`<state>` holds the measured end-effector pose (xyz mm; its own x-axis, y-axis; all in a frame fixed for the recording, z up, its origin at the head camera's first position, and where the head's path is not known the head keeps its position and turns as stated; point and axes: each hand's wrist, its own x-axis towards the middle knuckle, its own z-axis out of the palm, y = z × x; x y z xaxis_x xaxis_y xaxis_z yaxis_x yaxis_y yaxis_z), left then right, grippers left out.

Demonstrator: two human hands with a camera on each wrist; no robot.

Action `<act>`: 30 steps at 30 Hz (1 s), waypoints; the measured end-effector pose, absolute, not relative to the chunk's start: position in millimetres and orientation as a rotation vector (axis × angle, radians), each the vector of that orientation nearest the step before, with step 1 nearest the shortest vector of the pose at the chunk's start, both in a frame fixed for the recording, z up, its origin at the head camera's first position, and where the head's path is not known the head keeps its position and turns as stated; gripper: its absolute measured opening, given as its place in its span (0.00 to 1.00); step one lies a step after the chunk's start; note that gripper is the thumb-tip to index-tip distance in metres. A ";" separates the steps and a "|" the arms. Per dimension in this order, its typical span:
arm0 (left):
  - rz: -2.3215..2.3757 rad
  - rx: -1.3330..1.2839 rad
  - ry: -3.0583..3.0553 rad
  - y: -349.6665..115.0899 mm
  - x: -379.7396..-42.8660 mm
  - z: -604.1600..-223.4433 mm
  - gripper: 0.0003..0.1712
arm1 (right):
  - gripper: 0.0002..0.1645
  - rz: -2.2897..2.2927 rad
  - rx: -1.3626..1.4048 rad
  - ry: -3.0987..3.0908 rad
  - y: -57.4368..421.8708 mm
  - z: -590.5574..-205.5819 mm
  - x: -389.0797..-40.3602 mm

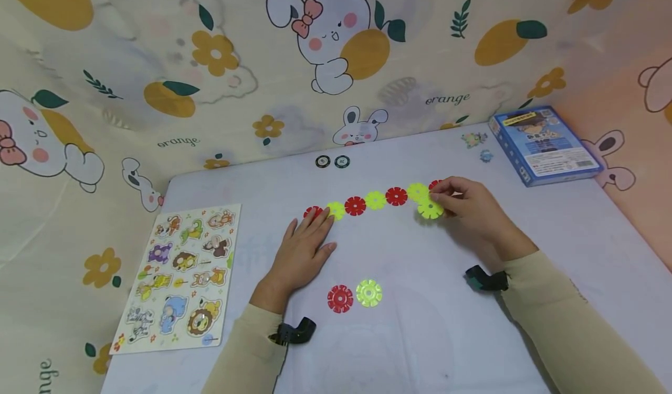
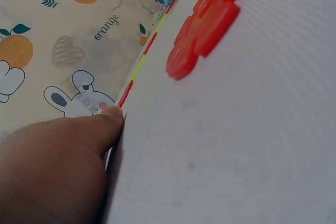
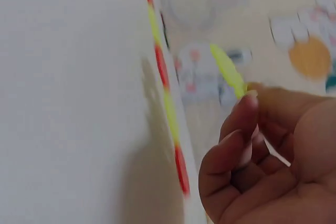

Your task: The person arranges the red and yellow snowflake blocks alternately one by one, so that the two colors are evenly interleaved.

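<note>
A row of alternating red and yellow-green notched plastic discs lies across the table, among them a red disc [image 1: 354,206] and a yellow-green disc [image 1: 375,200]. My left hand [image 1: 300,258] lies flat with its fingers spread, fingertips over the discs at the row's left end and partly covering them. Between thumb and fingers, my right hand [image 1: 480,213] pinches another yellow-green disc [image 3: 228,69] by its edge. It is raised above the table near the row's right end, where the hand partly hides a red disc. Closer to me lie a loose red disc [image 1: 340,298] and a loose yellow-green disc [image 1: 369,293].
On the left lies an animal puzzle board [image 1: 181,274]. A blue box [image 1: 546,145] sits at the back right beside small puzzle-like pieces [image 1: 474,139]. Two dark round chips [image 1: 342,161] rest behind the row, before a printed cloth backdrop [image 1: 220,114].
</note>
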<state>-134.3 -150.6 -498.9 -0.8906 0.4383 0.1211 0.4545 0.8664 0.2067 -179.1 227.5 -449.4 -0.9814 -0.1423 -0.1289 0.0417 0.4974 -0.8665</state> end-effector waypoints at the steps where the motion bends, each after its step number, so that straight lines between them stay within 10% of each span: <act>1: -0.356 -0.711 -2.966 -150.5 -134.3 -498.8 0.37 | 0.21 -1.482 -0.024 2.569 236.2 -449.2 -181.4; 16: -0.386 -0.720 -2.963 -149.9 -134.4 -497.8 0.35 | 0.27 -1.518 0.372 2.574 296.6 -462.9 -187.8; 30: -0.379 -0.716 -2.965 -150.1 -134.4 -495.7 0.35 | 0.36 -0.650 -0.352 2.697 286.6 -445.9 -188.7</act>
<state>-134.4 -150.1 -495.7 -0.8891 0.4408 0.1232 0.4576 0.8611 0.2216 -188.7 286.6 -445.9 -0.9102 -0.3143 -0.2697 -0.1570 0.8645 -0.4775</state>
